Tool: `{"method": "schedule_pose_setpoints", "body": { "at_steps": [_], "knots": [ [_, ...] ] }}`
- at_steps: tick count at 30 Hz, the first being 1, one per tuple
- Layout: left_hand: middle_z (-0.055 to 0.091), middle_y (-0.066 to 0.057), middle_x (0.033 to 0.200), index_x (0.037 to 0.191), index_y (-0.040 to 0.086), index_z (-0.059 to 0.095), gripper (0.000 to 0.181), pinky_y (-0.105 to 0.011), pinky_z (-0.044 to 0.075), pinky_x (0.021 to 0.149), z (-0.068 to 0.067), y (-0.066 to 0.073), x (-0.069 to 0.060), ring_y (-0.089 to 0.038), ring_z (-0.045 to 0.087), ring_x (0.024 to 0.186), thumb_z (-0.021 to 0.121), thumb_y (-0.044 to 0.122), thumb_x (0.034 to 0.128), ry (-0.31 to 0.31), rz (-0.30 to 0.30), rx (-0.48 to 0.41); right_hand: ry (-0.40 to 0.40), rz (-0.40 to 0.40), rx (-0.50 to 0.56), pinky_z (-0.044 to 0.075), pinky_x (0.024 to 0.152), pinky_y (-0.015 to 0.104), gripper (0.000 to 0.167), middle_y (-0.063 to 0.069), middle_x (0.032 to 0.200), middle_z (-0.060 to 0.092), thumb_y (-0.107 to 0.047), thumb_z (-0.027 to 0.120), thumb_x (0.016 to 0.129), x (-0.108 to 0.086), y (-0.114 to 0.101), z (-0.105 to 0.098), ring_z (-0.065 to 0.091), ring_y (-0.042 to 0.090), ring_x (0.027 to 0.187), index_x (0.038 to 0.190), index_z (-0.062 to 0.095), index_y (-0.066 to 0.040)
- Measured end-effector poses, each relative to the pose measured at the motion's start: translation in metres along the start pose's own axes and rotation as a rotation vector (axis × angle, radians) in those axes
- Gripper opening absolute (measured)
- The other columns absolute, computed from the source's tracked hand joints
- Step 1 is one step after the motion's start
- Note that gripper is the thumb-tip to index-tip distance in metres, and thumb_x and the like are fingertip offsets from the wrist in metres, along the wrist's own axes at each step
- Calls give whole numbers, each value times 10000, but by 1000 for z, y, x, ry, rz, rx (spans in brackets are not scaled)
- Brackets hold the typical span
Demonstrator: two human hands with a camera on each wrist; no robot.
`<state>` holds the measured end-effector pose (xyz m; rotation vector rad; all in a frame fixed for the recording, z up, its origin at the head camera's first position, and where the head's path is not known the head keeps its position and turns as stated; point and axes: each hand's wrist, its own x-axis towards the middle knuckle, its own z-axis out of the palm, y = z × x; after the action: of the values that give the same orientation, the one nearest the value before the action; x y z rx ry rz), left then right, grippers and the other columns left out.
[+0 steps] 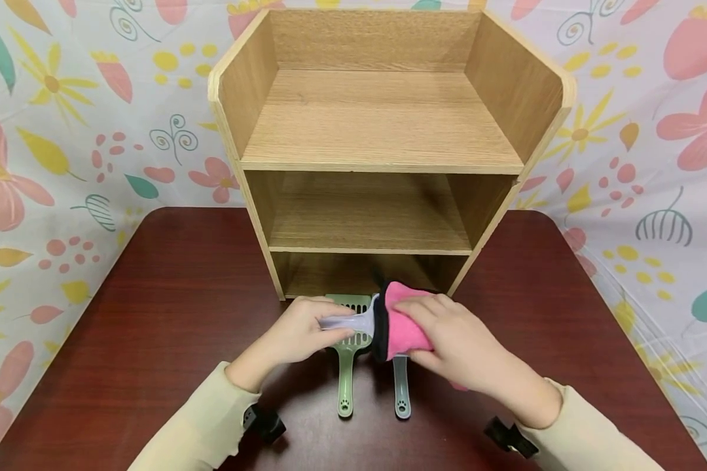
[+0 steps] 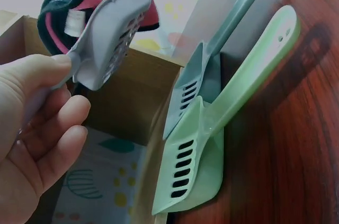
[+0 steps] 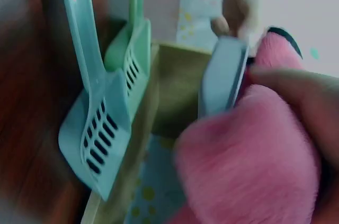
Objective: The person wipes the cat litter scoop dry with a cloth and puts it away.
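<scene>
My left hand [image 1: 303,330] grips the handle of a lavender litter scoop [image 1: 362,322], held above the table. Its slotted head [image 2: 119,28] shows in the left wrist view. A fluffy pink cloth [image 1: 405,332] with black edging is held by my right hand [image 1: 462,340] against the scoop's head, covering part of it. Below lie a green litter scoop [image 1: 345,383] and a blue-grey litter scoop [image 1: 401,389], handles toward me. Both slotted heads are plain in the wrist views, while the head view hides most of the blue-grey one behind the cloth.
A wooden shelf unit [image 1: 383,167] with stacked levels stands at the back, just beyond the scoops. The dark red table [image 1: 171,307] extends to both sides. Patterned fabric [image 1: 94,131] hangs behind. Black straps [image 1: 265,424] sit near both wrists.
</scene>
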<state>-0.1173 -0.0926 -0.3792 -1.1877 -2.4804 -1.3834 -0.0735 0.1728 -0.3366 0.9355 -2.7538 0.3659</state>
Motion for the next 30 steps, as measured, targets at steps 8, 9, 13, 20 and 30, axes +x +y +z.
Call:
{"method": "schedule_pose_setpoints", "body": {
  "at_steps": [8, 9, 13, 20, 30],
  "knots": [
    [705, -32, 824, 1007, 29, 725, 231, -152, 479, 606, 1, 3, 1, -39, 571, 689, 737, 122, 796, 34, 53, 19, -95, -42, -106, 348, 1035, 479, 571, 25, 1278, 573, -486, 575, 874, 4, -10, 5, 476, 286, 1245, 1353, 525, -178],
    [703, -30, 821, 1005, 30, 725, 229, -150, 478, 605, 1, 3, 1, -39, 570, 688, 738, 122, 796, 36, 62, 20, -94, -47, -116, 354, 1030, 474, 552, 20, 1264, 581, -451, 586, 870, 5, -11, 5, 482, 283, 1237, 1345, 533, -174],
    [702, -25, 821, 997, 33, 728, 225, -141, 470, 597, 2, 3, 1, -30, 563, 686, 740, 123, 792, 38, 81, 24, -75, -62, -188, 410, 962, 458, 512, 7, 1155, 618, -392, 638, 828, 8, -10, 5, 527, 282, 1150, 1288, 580, -174],
    [711, -27, 846, 1000, 47, 734, 216, -136, 468, 601, 4, 1, 1, -20, 573, 704, 736, 127, 800, 19, 68, 20, -21, -75, -278, 468, 802, 419, 442, 17, 956, 620, -270, 686, 746, 8, -6, 7, 574, 254, 965, 1177, 647, -179],
    [715, -35, 868, 1000, 63, 738, 217, -151, 489, 636, 7, -1, -2, -31, 592, 734, 742, 144, 799, 7, 16, 2, -32, -86, -314, 475, 717, 394, 399, 15, 909, 631, -252, 713, 719, 6, -1, 2, 599, 225, 896, 1111, 685, -183]
  ]
}}
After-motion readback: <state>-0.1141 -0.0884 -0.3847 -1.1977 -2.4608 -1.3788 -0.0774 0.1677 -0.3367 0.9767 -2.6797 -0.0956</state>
